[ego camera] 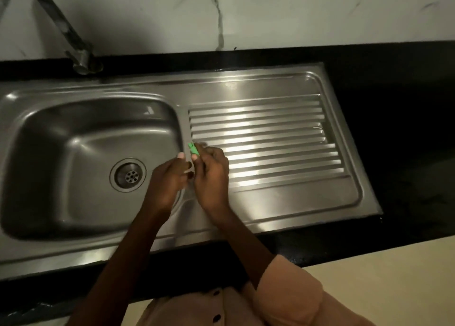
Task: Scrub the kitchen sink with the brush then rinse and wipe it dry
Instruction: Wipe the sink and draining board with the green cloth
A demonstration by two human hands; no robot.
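Hands, left and right, together pinching small green brush over ribbed steel sink.

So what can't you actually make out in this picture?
- Green object, head view: mostly covered by the right hand; brush or not, unclear.
- Left hand: its fingers lie behind the right hand, so its grip is unclear.
- Tap: spout cut off by the top-left edge.
- Sink: left end cut off; wetness unclear in dim light.

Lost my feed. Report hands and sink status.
Right hand pinches a small green item; left hand beside it, grip unclear. Both over the sink rim. Basin bare, nothing obstructing.
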